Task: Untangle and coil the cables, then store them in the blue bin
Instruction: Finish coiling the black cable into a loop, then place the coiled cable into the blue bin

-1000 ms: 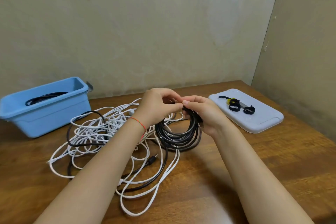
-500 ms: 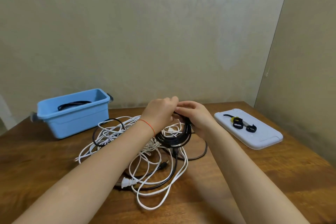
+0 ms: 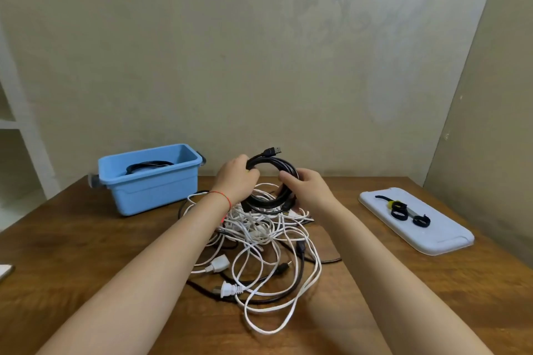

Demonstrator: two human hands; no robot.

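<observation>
1. Hands hold a black cable coil (image 3: 272, 181) upright above the table (image 3: 86, 239): the left hand (image 3: 235, 179) grips its left side, the right hand (image 3: 307, 189) clasps its right side.
2. USB plug (image 3: 274, 150) sticks up from the coil's top.
3. Tangled white and black cables (image 3: 259, 242) lie beneath.
4. Blue bin (image 3: 150, 184), left, already holds a black cable (image 3: 148, 166).

Glossy wooden table (image 3: 86, 239), smooth blue plastic bin (image 3: 150, 193), shiny black coiled cable (image 3: 271, 164)
</observation>
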